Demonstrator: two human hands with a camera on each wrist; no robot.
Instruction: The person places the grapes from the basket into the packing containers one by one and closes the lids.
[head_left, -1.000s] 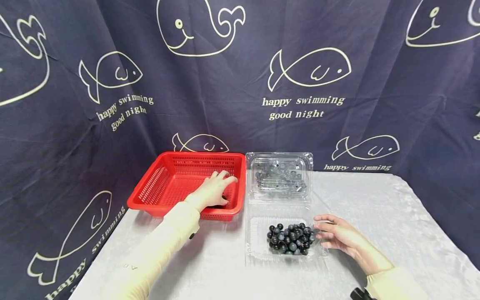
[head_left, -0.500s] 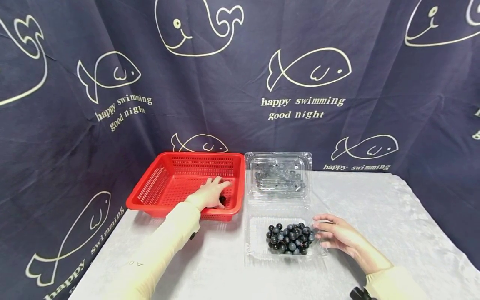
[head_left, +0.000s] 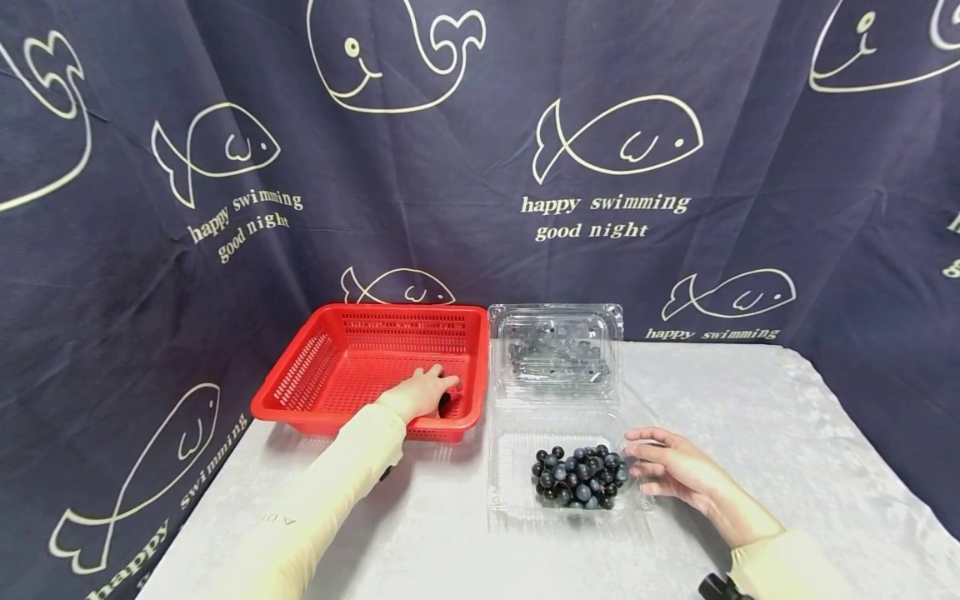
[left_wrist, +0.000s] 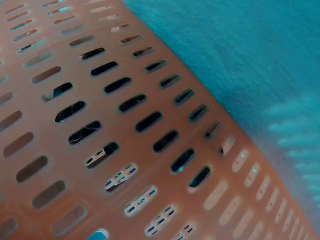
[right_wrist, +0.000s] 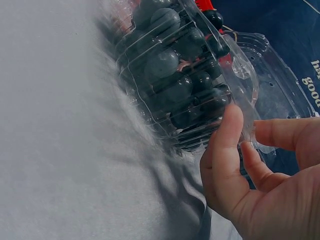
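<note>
My left hand [head_left: 420, 395] is down in the near right corner of the red plastic basket [head_left: 360, 417], its fingers bent over dark grapes [head_left: 445, 402]. The fingers largely hide that fruit, so whether they grip it is unclear. In the left wrist view only the basket's slotted wall [left_wrist: 150, 120] shows, with dark shapes behind the slots. A clear plastic clamshell box [head_left: 513, 492] with its lid lifted holds a bunch of dark grapes [head_left: 579, 477]. At the box's right edge, my right hand [head_left: 675, 468] has its fingers loosely extended, fingertips against the rim.
The clear lid [head_left: 558, 358] leans back behind the box, beside the basket. A white cloth [head_left: 720, 400] covers the table. Dark blue fabric [head_left: 480, 192] printed with fish and whales hangs close behind and at both sides.
My left hand has lowered into the basket's near right corner, and its spread fingers have bent downward. The right hand and the box stay in place.
</note>
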